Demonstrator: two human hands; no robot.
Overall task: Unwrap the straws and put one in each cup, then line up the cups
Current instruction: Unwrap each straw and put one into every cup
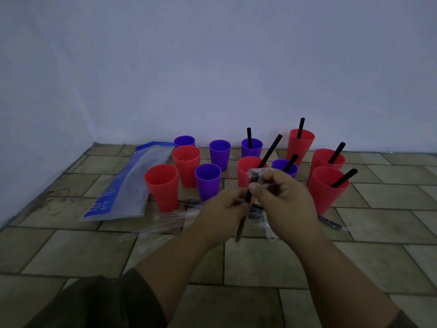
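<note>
Several red and purple cups stand on the tiled floor near the wall. The cups on the right, such as a red cup (327, 188) and a purple cup (251, 147), each hold a black straw. Those on the left, like a red cup (162, 185) and a purple cup (208, 181), hold none. Both hands meet in front of the cups around one black straw (241, 227) in clear wrapper. My left hand (224, 209) grips its lower part. My right hand (281, 197) pinches the crinkled wrapper (256, 172) at its top end.
A blue and clear plastic bag (127, 183) lies flat at the left of the cups. Loose clear wrappers (165, 223) and several wrapped straws (329, 222) lie on the floor under and beside my hands. A pale wall (212, 67) rises right behind the cups.
</note>
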